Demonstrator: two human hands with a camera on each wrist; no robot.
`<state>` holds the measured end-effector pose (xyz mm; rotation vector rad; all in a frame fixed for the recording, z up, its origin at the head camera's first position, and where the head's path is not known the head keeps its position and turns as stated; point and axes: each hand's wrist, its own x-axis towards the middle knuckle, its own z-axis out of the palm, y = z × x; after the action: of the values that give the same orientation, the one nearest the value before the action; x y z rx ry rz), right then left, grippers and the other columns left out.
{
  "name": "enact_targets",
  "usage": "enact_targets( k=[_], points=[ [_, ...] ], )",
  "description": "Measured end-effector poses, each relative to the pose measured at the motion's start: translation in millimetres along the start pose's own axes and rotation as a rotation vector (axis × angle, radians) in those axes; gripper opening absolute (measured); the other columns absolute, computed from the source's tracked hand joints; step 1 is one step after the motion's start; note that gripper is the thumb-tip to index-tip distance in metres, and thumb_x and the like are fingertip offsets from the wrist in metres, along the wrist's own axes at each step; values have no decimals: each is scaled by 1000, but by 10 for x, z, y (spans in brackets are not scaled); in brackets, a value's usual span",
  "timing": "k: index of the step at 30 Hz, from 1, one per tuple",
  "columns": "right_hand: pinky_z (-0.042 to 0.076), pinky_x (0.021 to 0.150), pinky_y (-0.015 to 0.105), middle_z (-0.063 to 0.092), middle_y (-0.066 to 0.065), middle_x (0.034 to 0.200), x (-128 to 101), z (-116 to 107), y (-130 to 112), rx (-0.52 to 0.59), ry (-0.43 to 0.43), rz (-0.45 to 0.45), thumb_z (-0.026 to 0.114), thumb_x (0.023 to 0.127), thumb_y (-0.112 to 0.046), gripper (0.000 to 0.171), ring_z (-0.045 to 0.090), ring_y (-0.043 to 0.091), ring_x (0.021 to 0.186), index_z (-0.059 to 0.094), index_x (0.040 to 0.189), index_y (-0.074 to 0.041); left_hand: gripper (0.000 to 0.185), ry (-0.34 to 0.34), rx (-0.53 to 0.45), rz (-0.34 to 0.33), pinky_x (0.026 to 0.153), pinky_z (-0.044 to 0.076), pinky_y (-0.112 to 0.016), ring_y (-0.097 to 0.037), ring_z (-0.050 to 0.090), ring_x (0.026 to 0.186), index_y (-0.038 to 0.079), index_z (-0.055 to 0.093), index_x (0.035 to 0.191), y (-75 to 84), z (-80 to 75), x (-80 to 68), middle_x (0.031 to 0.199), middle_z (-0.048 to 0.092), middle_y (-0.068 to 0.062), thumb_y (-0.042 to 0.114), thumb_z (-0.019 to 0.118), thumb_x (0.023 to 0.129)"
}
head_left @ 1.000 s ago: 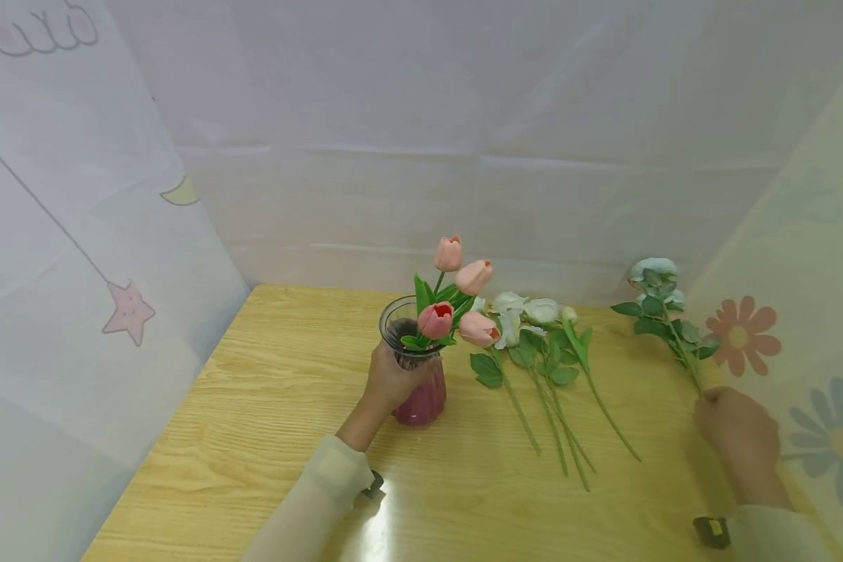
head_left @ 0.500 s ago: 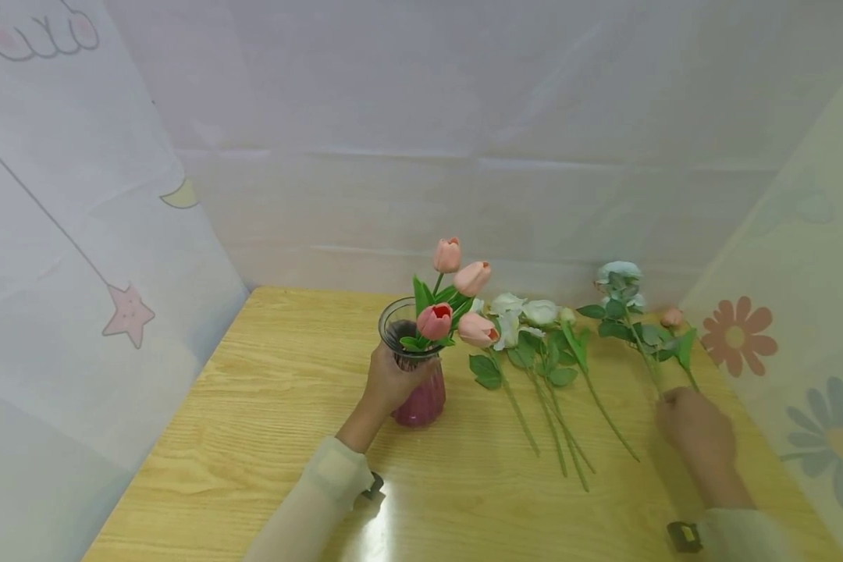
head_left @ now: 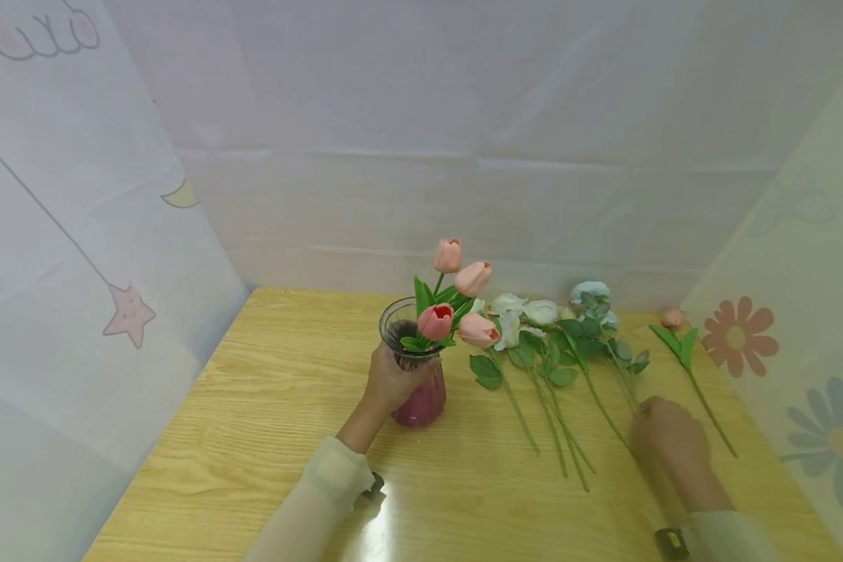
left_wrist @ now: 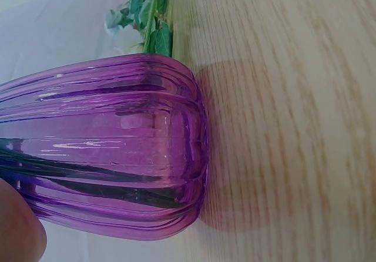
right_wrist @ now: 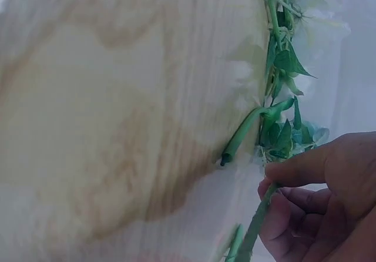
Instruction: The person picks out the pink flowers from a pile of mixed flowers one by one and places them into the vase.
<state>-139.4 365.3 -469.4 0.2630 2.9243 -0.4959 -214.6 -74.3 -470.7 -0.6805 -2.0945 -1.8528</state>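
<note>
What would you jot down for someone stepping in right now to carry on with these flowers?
Left hand grips the purple glass vase, upright on the wooden table.
Right hand pinches the stem of the pale blue rose, held low over the table.
Done: four pink tulips stand in the vase.
Left: the held rose, the white flowers lying beside the vase, and one pink tulip lying at the far right.
</note>
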Motion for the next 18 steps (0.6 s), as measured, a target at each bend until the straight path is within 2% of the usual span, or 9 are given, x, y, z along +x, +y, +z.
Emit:
enact_targets(
  k=[4,6,7,10,13,14,15,18],
  points=[
    [53,56,42,66,29,99,-12,31,-21,41,-26,-12,40,102,-19,44,63,34,74,58,121,16,61,3,8,1,102,53,-45,-28,64,118,7,49,135,-5,0,4,126,65,-13,12,79,82],
    [51,54,38,67,27,97,-17,35,-24,43,-25,-31,41,102,-19,44,61,29,72,57,121,18,62,6,11,-5,103,53,-47,-29,63,118,7,49,135,-4,1,7,126,65,-13,12,79,82],
    [49,52,35,66,24,91,-16,40,-22,51,-31,-31,41,101,-19,43,58,26,68,59,115,18,61,10,16,-9,103,53,-47,-29,63,118,6,49,135,-4,3,9,126,65,-13,12,79,82],
    [49,54,37,66,24,90,10,40,6,43,-27,-36,41,100,-19,41,58,26,68,62,112,15,61,20,26,-22,104,51,-50,-29,63,118,5,50,133,-3,6,12,125,65,-14,12,80,81],
    [53,60,47,66,31,100,54,34,75,36,-25,-26,42,99,-23,44,63,39,78,62,113,13,59,26,31,-35,105,50,-51,-30,63,117,4,51,132,-5,7,10,123,66,-15,11,81,81],
    [54,64,51,65,34,109,71,26,105,27,-16,-28,43,99,-25,47,64,45,85,61,119,13,59,26,28,-36,105,50,-51,-30,63,117,4,52,132,-5,7,9,123,66,-15,11,81,81],
    [55,68,54,63,35,116,89,18,137,14,-1,-27,44,99,-27,48,64,49,92,61,121,12,59,26,26,-37,106,50,-51,-30,63,117,4,52,132,-5,6,8,123,66,-15,11,81,81],
    [53,77,62,61,37,122,140,-17,231,-7,20,-31,45,102,-33,54,60,57,104,57,125,14,60,23,21,-32,106,50,-50,-30,63,118,5,52,133,-1,3,7,124,65,-15,11,81,81]
  ],
)
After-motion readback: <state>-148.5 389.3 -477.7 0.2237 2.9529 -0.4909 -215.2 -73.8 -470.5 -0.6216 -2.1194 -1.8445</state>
